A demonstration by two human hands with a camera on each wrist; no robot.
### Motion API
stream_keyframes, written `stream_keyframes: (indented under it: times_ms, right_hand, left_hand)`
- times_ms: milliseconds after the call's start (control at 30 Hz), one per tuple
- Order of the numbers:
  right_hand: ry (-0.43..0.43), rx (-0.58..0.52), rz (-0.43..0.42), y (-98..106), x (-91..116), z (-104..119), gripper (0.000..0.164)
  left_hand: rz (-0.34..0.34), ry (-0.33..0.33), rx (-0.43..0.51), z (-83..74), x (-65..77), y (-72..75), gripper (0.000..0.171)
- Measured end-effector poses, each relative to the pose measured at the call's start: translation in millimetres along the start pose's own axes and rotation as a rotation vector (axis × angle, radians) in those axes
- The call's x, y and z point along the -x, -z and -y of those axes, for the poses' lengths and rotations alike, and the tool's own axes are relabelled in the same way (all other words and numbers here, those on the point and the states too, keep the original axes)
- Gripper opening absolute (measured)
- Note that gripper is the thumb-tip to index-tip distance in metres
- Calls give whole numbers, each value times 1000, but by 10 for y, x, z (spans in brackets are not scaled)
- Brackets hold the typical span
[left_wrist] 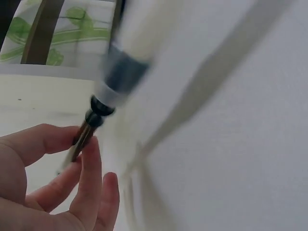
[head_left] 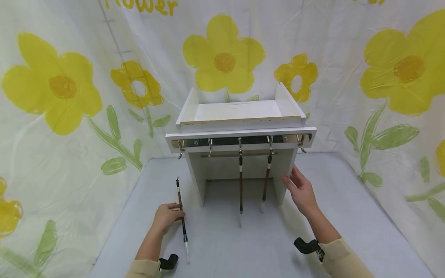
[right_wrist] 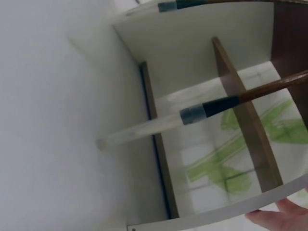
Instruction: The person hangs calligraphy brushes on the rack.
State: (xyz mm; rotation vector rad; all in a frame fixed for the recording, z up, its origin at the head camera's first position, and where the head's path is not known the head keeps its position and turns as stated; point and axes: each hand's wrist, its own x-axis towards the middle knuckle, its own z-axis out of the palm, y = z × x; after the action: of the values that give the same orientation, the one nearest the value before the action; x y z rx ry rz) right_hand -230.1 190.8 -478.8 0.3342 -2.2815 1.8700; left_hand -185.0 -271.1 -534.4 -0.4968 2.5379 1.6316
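Observation:
Between thumb and fingers my left hand [head_left: 165,217] pinches a calligraphy brush [head_left: 180,206] by its brown shaft. The brush stands nearly upright, left of the white rack, white bristles [head_left: 187,251] down and a small loop at its top. My right hand [head_left: 301,191] holds the rack's right side panel [head_left: 286,170], thumb in front; its fingertips [right_wrist: 269,219] show at the panel's edge in the right wrist view. Two more brushes hang bristles down from the rack's hooks, one [head_left: 241,181] at the middle and one [head_left: 267,177] right of it.
The white rack [head_left: 240,133] carries a metal strip with several hooks; the far left hook [head_left: 180,150] and far right hook [head_left: 301,143] hold no brush. An open tray [head_left: 240,110] tops it. It stands on a pale table [head_left: 139,193] before a flower-painted curtain [head_left: 333,77].

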Motion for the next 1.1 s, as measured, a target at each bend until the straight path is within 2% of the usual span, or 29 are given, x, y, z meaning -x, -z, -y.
stream_keyframes:
  times_ms: [167,300,467,600,833,1100]
  right_hand:
    - [-7,3,-1,-2,9,-4,63]
    - [-14,-15,6,-18,14,-4,64]
    - [4,-19,19,-23,10,-3,64]
    - [-12,-15,15,-10,21,10,64]
    - [-32,-58,20,-9,25,-1,65]
    - [-31,-22,17,7,20,8,66]
  left_hand:
    - [0,-32,208,11,-46,42,41]
    - [13,-72,373,-43,-13,94,44]
    - [33,-129,488,-141,71,127,40]
    - [72,-205,514,-195,103,133,45]
    - [80,-327,553,-224,153,180,53]
    - [59,-456,460,-491,389,186,49]
